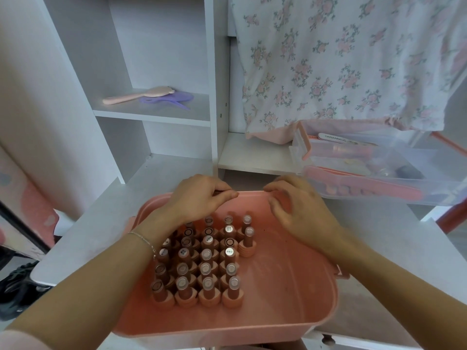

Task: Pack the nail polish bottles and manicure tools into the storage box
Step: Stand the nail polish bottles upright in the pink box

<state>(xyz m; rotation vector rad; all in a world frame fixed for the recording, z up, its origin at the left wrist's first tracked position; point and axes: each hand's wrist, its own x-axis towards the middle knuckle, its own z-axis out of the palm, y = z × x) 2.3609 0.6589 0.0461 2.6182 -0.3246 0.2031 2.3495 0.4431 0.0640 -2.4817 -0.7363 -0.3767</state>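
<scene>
A person leans over a pink storage box (pixel 290 311) on the white table (pixel 106 223), with both hands at its far rim. The left hand (pixel 199 195) has its fingers curled and seems to pinch something thin and dark against the rim, though I cannot tell what it is. The right hand (pixel 295 205) hovers just beside it, fingers loosely bent and grasping nothing. Inside the box the nail polish bottles (pixel 202 261) already stand upright in tidy rows, filling the left half; the right half is bare. So the bottles look packed, and the tools appear to be next. Those seem to wait in the clear tray (pixel 379 168) to the right, where a nail file (pixel 338 138) lies. The next move likely calls for reaching over to that tray and lowering things into the free side without toppling the rows.
</scene>
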